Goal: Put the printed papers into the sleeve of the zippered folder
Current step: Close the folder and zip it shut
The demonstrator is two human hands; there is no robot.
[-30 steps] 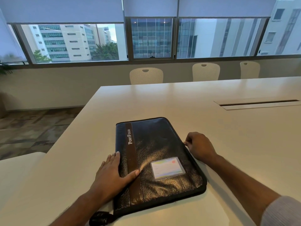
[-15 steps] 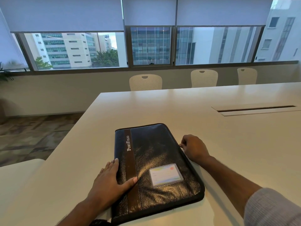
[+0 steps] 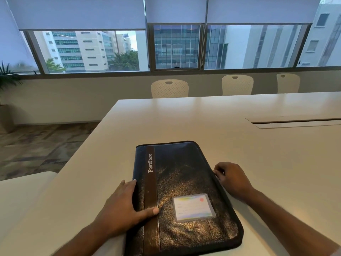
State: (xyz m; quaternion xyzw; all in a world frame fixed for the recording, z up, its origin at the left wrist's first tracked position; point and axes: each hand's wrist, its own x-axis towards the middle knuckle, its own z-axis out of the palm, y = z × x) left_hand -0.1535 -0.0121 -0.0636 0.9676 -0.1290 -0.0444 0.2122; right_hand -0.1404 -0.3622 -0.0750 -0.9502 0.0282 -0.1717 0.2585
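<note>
Starting at far left, a potted plant (image 3: 6, 78) stands by the window wall, over patterned carpet. Next, the left hand (image 3: 121, 206) lies flat on the spine edge of the zippered folder (image 3: 184, 191), fingers straight along the edge, thumb stretched across the brown strip (image 3: 150, 191) that reads "PortFolio". Folder is black, leather-look, closed, lying flat on the white desk (image 3: 258, 154) near the front edge, long side running away from the camera and angled slightly. A clear card pocket (image 3: 193, 207) with a pale card and a red dot sits on the cover toward the near right. Right hand (image 3: 232, 180) sits at the folder's right edge about halfway up, fingers curled in against the zipper side; it looks like they pinch something small there, probably the zipper pull, but too small to be sure. Sleeve cuff barely visible at bottom right corner. No printed papers in view. Farther right, a long cable slot (image 3: 295, 121) is set into the desk. Three white chairs (image 3: 169, 88) line the far side under the windows, blinds half down, buildings outside.
</note>
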